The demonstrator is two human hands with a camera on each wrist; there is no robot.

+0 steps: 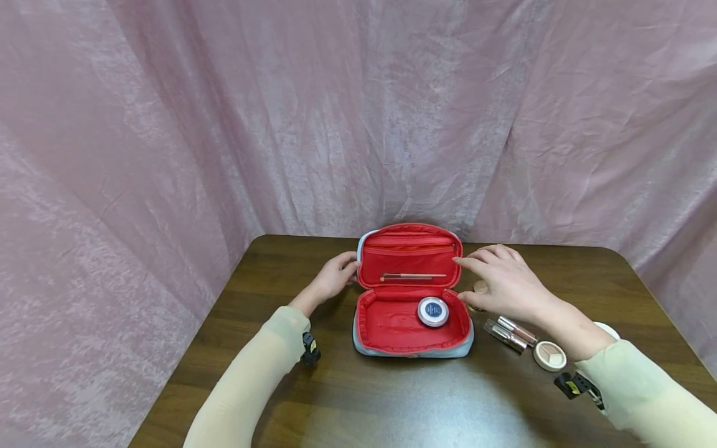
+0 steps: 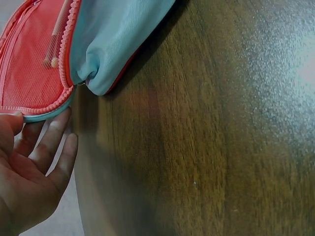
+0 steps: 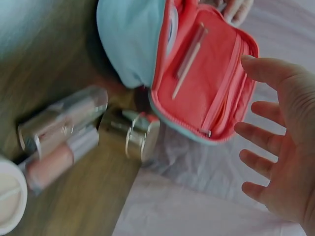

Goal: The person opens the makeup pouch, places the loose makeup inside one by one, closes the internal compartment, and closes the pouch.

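A light-blue makeup bag (image 1: 386, 326) with a red lining lies unzipped on the table, its lid (image 1: 411, 249) raised towards the back. Makeup brushes (image 1: 414, 275) sit in the lid's mesh pocket. In the bag's base, towards the right, rests a round compact (image 1: 433, 312) with a dark-blue label. My left hand (image 1: 334, 277) holds the lid's left edge, thumb on the lining side and fingers behind, as the left wrist view shows. My right hand (image 1: 510, 283) hovers by the lid's right edge, fingers spread; in the right wrist view nothing is in its grasp.
Right of the bag stands a gold container (image 3: 130, 132), mostly covered by my right hand in the head view. Two clear-and-pink cosmetic tubes (image 1: 506, 335) lie nearby, beside a round three-part palette (image 1: 550, 356). A white round thing (image 1: 607, 330) shows behind my right forearm. Pink curtain (image 1: 358, 124) hangs behind.
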